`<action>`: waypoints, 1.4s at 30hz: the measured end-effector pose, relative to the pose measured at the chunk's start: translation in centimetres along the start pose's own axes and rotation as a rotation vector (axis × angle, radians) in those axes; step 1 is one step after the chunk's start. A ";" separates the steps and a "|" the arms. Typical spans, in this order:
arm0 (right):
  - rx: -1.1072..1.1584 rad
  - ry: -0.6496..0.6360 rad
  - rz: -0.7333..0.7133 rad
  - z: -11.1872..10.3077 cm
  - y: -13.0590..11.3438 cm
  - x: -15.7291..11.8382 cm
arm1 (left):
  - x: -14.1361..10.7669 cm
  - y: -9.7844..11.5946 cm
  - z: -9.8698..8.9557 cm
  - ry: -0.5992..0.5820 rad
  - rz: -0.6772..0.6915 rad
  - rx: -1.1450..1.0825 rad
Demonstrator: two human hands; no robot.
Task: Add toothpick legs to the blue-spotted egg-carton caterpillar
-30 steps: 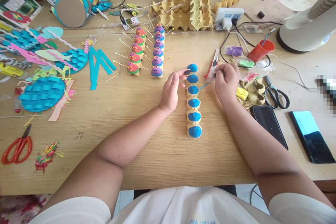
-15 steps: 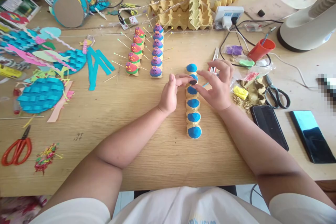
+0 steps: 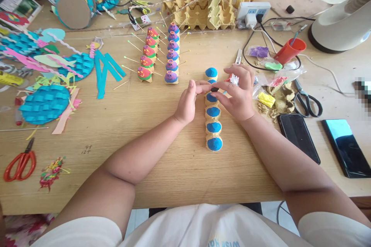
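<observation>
A small black piece of what looks like modelling clay (image 3: pixel 214 89) sits at the fingertips of both hands, above a strip of egg-carton cups capped in blue (image 3: pixel 213 127). My left hand (image 3: pixel 187 102) comes in from the left, its fingers against the piece and thumb raised. From the right, my right hand (image 3: pixel 239 92) closes its index finger and thumb around the piece. Hands and clay partly cover the second and third blue cups. The strip lies lengthwise on the table, pointing away from me.
Two decorated strips, one red and green (image 3: pixel 149 51), one purple and blue (image 3: pixel 173 54), stand further back with pins in them. Egg trays (image 3: pixel 191 4) lie behind. On the right are black scissors (image 3: pixel 307 98), two phones (image 3: pixel 298 137) and a red cup (image 3: pixel 290 52); orange-handled scissors (image 3: pixel 20 164) lie left.
My right index finger has come down onto the black clay piece, closing the gap to my left fingertips. The left hand and the blue-capped strip have hardly moved.
</observation>
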State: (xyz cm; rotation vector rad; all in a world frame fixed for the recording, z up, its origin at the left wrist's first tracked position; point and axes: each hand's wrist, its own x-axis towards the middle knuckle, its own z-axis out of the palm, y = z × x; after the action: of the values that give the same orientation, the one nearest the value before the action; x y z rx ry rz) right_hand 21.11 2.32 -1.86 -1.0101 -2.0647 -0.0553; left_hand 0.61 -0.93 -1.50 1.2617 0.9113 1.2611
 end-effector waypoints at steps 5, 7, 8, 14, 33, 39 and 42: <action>0.005 0.045 -0.032 0.1 0.3 -0.3 | 0.0 0.4 0.1 0.002 -0.013 -0.063; -0.002 0.059 -0.049 0.2 0.5 -0.4 | 0.0 0.7 0.1 -0.012 -0.010 -0.070; -0.005 0.062 -0.055 0.2 0.5 -0.5 | 0.0 0.8 0.2 -0.018 -0.015 -0.072; -0.052 0.033 -0.020 0.2 0.4 -0.5 | 0.0 0.9 0.3 -0.020 -0.050 -0.121; 0.053 -0.018 0.045 -0.2 -0.2 0.2 | -0.3 0.8 0.2 -0.055 -0.029 -0.056; 0.117 0.068 0.095 -0.3 -0.2 0.0 | -0.2 1.1 0.1 -0.055 -0.040 -0.053; 0.149 0.143 0.127 -0.5 -0.2 0.0 | -0.1 1.3 0.2 -0.048 -0.036 -0.046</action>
State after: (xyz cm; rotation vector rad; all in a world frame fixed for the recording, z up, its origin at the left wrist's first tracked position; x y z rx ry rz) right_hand 21.23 2.02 -1.46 -1.0126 -1.8426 0.0883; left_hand 0.54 -1.22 -0.21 1.2293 0.8626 1.2118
